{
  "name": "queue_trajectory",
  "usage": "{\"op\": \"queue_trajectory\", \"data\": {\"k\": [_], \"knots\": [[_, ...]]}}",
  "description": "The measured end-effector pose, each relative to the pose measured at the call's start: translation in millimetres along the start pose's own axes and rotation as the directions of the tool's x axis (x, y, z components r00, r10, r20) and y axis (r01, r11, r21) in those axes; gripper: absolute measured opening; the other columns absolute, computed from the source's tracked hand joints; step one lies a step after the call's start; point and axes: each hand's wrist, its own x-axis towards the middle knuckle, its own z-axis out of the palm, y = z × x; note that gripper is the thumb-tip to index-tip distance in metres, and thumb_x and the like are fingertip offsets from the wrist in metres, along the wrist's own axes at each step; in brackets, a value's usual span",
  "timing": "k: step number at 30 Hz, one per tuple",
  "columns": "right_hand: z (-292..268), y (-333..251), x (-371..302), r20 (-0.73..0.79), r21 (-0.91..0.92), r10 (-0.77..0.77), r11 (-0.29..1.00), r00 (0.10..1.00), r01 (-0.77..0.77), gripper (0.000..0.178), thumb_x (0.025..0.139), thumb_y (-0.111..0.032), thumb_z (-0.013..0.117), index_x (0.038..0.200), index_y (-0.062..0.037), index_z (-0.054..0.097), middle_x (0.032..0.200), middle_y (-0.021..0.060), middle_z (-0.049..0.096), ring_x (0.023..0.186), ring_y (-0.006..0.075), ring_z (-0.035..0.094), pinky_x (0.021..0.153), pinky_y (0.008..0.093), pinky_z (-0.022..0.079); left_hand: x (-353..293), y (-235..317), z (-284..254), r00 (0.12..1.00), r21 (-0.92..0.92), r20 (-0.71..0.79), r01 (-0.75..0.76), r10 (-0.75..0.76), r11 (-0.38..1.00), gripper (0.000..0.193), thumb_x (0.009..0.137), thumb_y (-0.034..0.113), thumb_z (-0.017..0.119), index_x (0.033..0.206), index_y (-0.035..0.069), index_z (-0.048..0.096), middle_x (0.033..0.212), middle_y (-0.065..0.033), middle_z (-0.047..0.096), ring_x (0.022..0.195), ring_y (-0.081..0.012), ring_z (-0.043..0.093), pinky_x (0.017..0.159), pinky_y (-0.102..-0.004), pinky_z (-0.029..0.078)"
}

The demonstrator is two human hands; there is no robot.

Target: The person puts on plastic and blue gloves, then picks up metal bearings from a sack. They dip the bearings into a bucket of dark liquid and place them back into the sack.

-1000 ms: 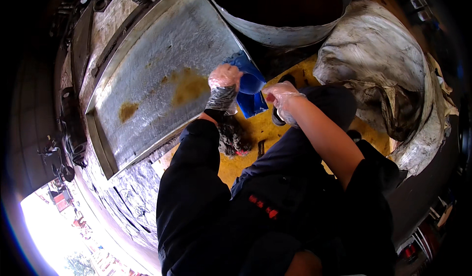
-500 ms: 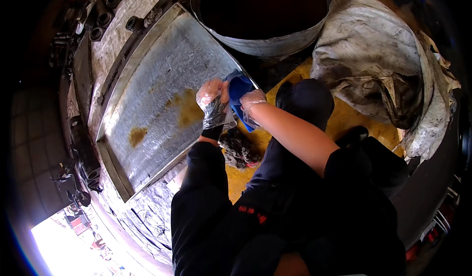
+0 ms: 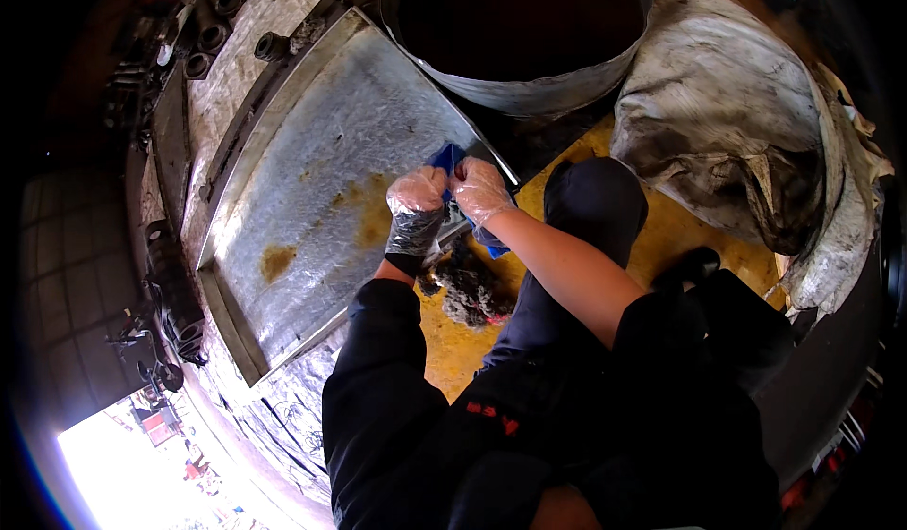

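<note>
A blue cloth (image 3: pixel 448 156) is pinched between my two hands over the near right edge of a shallow metal tray (image 3: pixel 326 143), with part of it hanging below my fingers. My left hand (image 3: pixel 416 192), in a clear plastic glove with a dark cuff at the wrist, is closed on the cloth's left side. Close beside it, my right hand (image 3: pixel 481 190), also in a clear glove, grips the cloth's right side. Brownish-yellow stains mark the tray's grey surface. A fuzzy grey wad (image 3: pixel 470 294) lies just below my hands on the yellowish floor (image 3: pixel 444 346).
Beyond the tray stands a large round metal tub (image 3: pixel 539 95) with a dark inside. A stained, crumpled pale sheet (image 3: pixel 713 105) is heaped at right. Dark cylindrical metal parts (image 3: pixel 215 34) lie at the far left. My knee (image 3: pixel 595 204) rises beside my right forearm.
My hands have come closer together, and the right hand has moved up the cloth. The cloth, spread open before, is now bunched between my fingers. The view has shifted slightly.
</note>
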Motion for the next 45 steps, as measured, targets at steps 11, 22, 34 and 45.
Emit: {"op": "queue_trajectory", "data": {"k": [11, 22, 34, 45], "knots": [[5, -6, -4, 0.102, -0.146, -0.100, 0.983, 0.990, 0.114, 0.026, 0.080, -0.029, 0.066, 0.083, -0.0032, 0.064, 0.084, 0.0192, 0.066, 0.082, 0.0386, 0.064, 0.070, 0.0457, 0.049, -6, -10, 24, 0.929, -0.478, 0.329, 0.319, -0.170, 0.818, 0.018, 0.083, 0.022, 0.057, 0.091, 0.008, 0.066, 0.085, -0.0154, 0.068, 0.080, -0.0328, 0.066, 0.071, -0.0411, 0.052], [20, 4, -21, 0.279, -0.354, -0.480, 0.754, 0.832, 0.554, 0.013, 0.076, -0.012, 0.064, 0.083, -0.0041, 0.058, 0.083, 0.0169, 0.063, 0.080, 0.0377, 0.063, 0.070, 0.0478, 0.050, -23, -4, 22, 0.920, -0.180, 0.385, 0.155, -0.075, 0.971, 0.025, 0.088, 0.025, 0.054, 0.107, 0.010, 0.059, 0.103, -0.0130, 0.060, 0.094, -0.0303, 0.058, 0.084, -0.0402, 0.046], [-3, -12, -71, 0.334, -0.273, -0.689, 0.582, 0.643, 0.766, 0.015, 0.077, -0.013, 0.065, 0.086, -0.0061, 0.055, 0.081, 0.0126, 0.058, 0.076, 0.0337, 0.062, 0.064, 0.0444, 0.051, -32, 23, 13, 0.923, -0.384, 0.265, 0.368, -0.280, 0.847, 0.035, 0.094, 0.030, 0.049, 0.124, 0.013, 0.048, 0.124, -0.0111, 0.047, 0.112, -0.0295, 0.047, 0.097, -0.0418, 0.037], [-33, -55, -155, 0.356, -0.298, -0.784, 0.420, 0.508, 0.857, 0.026, 0.089, -0.028, 0.058, 0.085, -0.0023, 0.057, 0.079, 0.0152, 0.059, 0.073, 0.0318, 0.065, 0.062, 0.0414, 0.053, -33, 59, -10, 0.813, -0.905, 0.407, 0.296, -0.417, -0.306, 0.046, 0.099, 0.035, 0.044, 0.139, 0.015, 0.037, 0.143, -0.0093, 0.036, 0.129, -0.0287, 0.036, 0.109, -0.0433, 0.029]]}}
